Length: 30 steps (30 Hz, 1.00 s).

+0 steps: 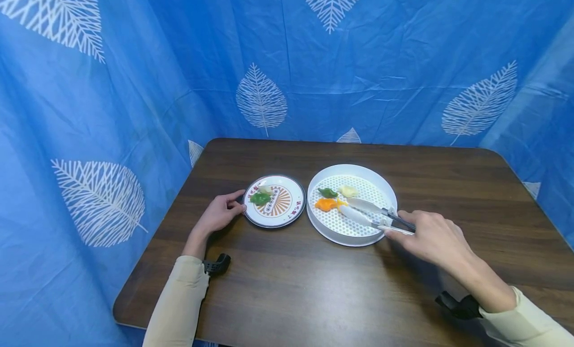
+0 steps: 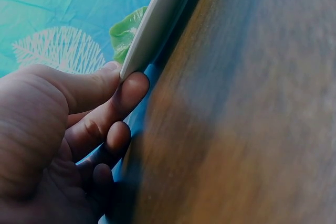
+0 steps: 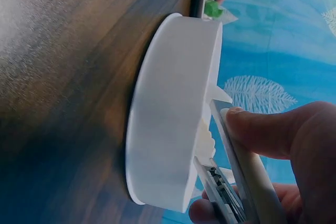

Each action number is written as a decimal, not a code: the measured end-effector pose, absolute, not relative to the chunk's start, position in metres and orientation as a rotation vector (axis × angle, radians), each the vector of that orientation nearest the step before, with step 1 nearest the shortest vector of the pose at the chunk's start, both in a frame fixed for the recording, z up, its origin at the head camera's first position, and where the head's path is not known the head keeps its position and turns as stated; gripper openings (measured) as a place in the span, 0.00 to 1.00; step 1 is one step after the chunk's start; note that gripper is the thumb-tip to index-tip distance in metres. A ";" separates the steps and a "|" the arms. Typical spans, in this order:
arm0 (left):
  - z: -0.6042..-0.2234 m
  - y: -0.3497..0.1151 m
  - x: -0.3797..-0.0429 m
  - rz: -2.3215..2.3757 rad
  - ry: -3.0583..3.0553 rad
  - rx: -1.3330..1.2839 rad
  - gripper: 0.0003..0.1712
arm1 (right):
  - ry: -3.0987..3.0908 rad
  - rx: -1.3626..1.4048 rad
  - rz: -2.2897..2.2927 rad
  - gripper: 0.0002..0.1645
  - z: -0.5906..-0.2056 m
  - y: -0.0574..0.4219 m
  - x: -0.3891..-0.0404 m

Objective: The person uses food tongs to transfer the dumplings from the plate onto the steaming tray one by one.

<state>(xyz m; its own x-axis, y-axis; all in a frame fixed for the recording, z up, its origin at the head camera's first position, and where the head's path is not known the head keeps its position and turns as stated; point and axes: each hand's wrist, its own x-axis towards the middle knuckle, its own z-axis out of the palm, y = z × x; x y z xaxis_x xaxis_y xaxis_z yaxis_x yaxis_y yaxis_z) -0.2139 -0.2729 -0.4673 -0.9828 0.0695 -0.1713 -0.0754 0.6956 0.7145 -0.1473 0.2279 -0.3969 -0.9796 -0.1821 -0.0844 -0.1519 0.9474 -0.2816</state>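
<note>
Fingers (image 2: 134, 88) and thumb of the left hand (image 1: 219, 214) pinch the left rim of a white plate (image 1: 292, 203), whose red characters are too small to read and which carries a green piece (image 1: 260, 199). Reaching in from the right, the right hand (image 1: 435, 237) grips tongs (image 1: 358, 217) between thumb and curled fingers, their tips parted inside a round white tray (image 1: 325, 233) near an orange piece (image 1: 326, 205).

Curtained-off nook; whether home, lab or studio, cannot tell. Blue curtain (image 1: 341, 87) with white leaf prints (image 1: 261, 98) hanging from nine through twelve to three o'clock, around dark wood-grain table (image 1: 314, 292) toward six o'clock.
</note>
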 end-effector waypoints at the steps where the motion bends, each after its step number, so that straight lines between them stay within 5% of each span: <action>1: -0.467 -0.273 -0.214 1.160 2.716 -0.008 0.34 | 2.997 -0.261 -0.420 0.52 -0.396 0.228 -0.147; 9: -0.466 -0.274 -0.213 1.159 2.719 -0.016 0.34 | 3.025 -0.285 -0.423 0.56 -0.386 0.218 -0.153; 30: -0.467 -0.273 -0.213 1.149 2.721 -0.015 0.35 | 3.054 -0.543 -0.483 0.44 -0.394 0.148 -0.179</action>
